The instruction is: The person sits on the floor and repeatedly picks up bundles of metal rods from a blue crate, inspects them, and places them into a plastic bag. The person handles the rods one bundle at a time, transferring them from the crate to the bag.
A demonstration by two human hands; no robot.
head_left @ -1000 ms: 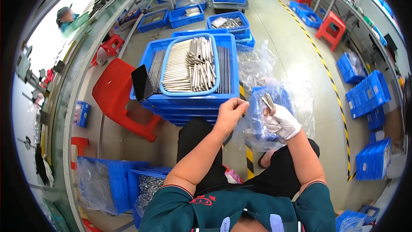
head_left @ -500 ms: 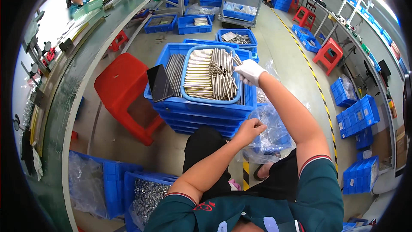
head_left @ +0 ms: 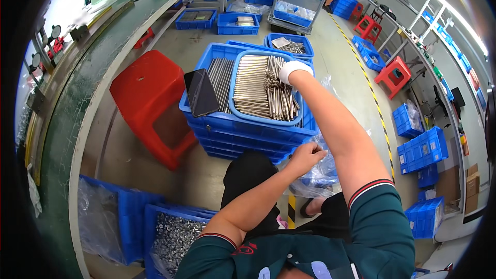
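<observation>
Metal rods [head_left: 261,89] fill an oval blue tray [head_left: 243,116] that sits on top of a stack of blue crates [head_left: 243,137], straight ahead of the person and beyond both hands. Most rods lie in neat rows pointing away from the person; a looser bunch [head_left: 283,98] is piled at an angle along the tray's right side. The right hand [head_left: 292,69], in a white glove, is stretched out at the far right edge of the tray, over the top end of that loose bunch. From this angle I cannot tell how far its fingers are closed or whether they hold a rod.

The left hand [head_left: 306,156] is bare and much nearer the body, just under the right forearm. Its fingers are curled in and pinch the top of a clear plastic bag [head_left: 320,173] that hangs beside the right knee.

A dark flat tablet-like thing [head_left: 201,93] leans in the crate to the left of the tray, with more rods [head_left: 222,75] lying under it. Further left of both hands stands a red plastic stool [head_left: 150,98]. Down by the left elbow, 1 blue bin [head_left: 173,232] holds small silvery parts. Beyond the right hand are more blue crates [head_left: 289,45] and a trolley [head_left: 297,5].
</observation>
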